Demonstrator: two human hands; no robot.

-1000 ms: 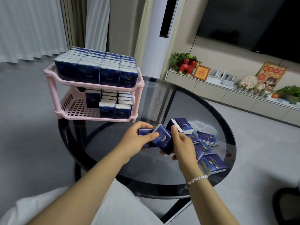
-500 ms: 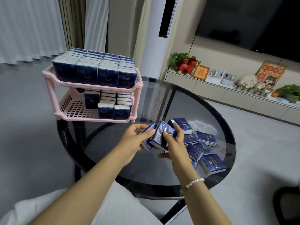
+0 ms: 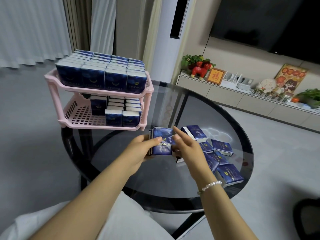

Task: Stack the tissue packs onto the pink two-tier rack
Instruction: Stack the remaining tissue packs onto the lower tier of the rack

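Note:
My left hand (image 3: 140, 149) grips a small stack of dark blue tissue packs (image 3: 162, 143), held upright above the glass table, thumb across the front pack. My right hand (image 3: 187, 149) presses flat against the stack's right side, fingers apart. The pink two-tier rack (image 3: 97, 91) stands at the table's far left. Its top tier is filled with rows of upright packs (image 3: 102, 73). The lower tier holds packs (image 3: 121, 110) on its right half; its left half shows bare grid. Several loose packs (image 3: 223, 160) lie on the glass to the right of my hands.
The round dark glass table (image 3: 190, 193) has a black rim and legs. A pale TV cabinet (image 3: 225, 96) with plants, a red figurine and framed pictures runs along the right wall. A black chair edge (image 3: 306, 217) shows bottom right. My lap in pale cloth (image 3: 121, 220) is below.
The packs that sat tilted between my hands are now squared into one upright stack in my left hand. My right hand has opened and moved to the stack's side. The view shifted slightly.

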